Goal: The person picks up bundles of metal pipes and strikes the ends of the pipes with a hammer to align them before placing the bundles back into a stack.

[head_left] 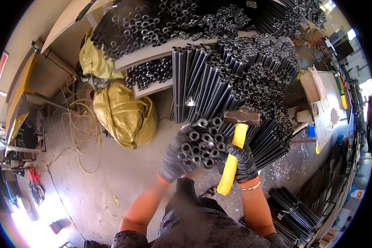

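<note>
My left hand [174, 155], in a dark knitted glove with an orange cuff, is wrapped round the side of a bundle of dark metal tubes [201, 144]. The tubes' open ends face up toward me, and their lower lengths are mostly hidden. In the matching glove, my right hand [246, 165] grips a hammer [236, 151] by its yellow handle, close against the bundle's right side. The hammer's rusty brown head points away from me, above the tubes. Whether the right fingers also touch the tubes, I cannot tell.
Large stacks of dark tubes [219, 78] stand and lie just ahead. At left are yellow sacks [126, 113] and a loose coiled hose [80, 120] on the concrete floor. A worn worktable [332, 111] stands at right; tied bundles of rods [293, 211] lie at lower right.
</note>
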`<state>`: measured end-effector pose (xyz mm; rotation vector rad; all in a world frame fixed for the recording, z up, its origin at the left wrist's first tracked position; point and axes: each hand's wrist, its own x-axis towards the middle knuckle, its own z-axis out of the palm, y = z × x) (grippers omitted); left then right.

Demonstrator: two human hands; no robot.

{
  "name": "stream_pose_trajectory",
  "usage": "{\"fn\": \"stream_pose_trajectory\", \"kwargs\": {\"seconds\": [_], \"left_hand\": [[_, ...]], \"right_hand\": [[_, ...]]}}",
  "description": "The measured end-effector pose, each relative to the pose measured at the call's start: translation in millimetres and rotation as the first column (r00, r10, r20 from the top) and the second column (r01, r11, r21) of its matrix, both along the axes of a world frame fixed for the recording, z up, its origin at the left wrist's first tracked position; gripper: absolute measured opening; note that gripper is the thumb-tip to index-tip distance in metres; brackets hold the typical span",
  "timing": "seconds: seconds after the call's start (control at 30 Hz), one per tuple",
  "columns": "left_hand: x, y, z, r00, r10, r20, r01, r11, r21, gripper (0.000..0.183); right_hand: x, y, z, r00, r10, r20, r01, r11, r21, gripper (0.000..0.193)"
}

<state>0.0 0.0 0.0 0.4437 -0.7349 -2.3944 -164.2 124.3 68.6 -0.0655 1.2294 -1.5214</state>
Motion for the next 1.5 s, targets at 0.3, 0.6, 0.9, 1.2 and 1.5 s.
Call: {"fn": "stream_pose_trajectory", "kwargs": {"seconds": [0.3, 0.6, 0.9, 1.2, 1.5], "left_hand": [[-74, -127, -110, 0.990, 0.116, 0.078, -0.109, 0.990, -0.091, 0.041], [-129, -184, -99, 0.491, 0.722, 0.488, 0.375, 0.330, -0.866, 0.118], [-179, -203, -93, 0.225, 0.932, 0.284, 0.507, 0.136, -0.851, 0.095], [-145, -92, -95, 0.421, 0.800, 0.427, 0.466, 0.214, -0.859, 0.096], [-53, 107, -177, 0.212, 0.287, 0.934, 0.965, 0.086, -0.246, 0.085]], "right_hand": [[-34, 74, -111, 0.997, -0.070, -0.018, 0.072, 0.979, 0.191, 0.041], [17, 369, -225, 0.867, -0.498, 0.023, 0.373, 0.680, 0.631, 0.014], [149, 525, -187, 0.956, -0.148, 0.255, -0.216, 0.236, 0.947, 0.018], [220, 517, -187, 0.964, -0.123, 0.237, -0.207, 0.215, 0.954, 0.030], [150, 564, -286, 0.948, 0.234, 0.217, -0.268, 0.214, 0.939, 0.041]]}}
